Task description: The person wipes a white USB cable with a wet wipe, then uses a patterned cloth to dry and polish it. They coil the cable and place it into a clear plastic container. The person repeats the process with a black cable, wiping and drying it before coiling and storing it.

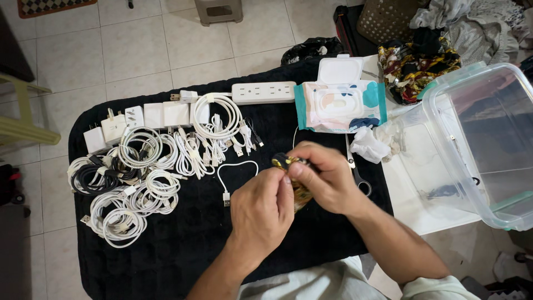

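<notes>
Left hand point(262, 208) pinching a small gold-and-black patterned object point(288, 164) | right hand point(325, 175) pinching it too; over black cloth point(183, 244) | coiled white cables point(139, 189) lie left; wipes pack point(340, 104) beyond

Coiled white charging cables point(133, 191) crowd the black cloth point(189, 244), white plug adapters point(139, 118) lined behind. White power strip point(264, 92) beside an open wet-wipes pack point(338, 103). Clear plastic tub point(488, 139) sits right.

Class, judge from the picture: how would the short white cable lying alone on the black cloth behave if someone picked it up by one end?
The short white cable lies in a loose loop, so it is probably floppy and would dangle. It looks thin, so likely light. On the black cloth it should drag rather than roll.
</notes>
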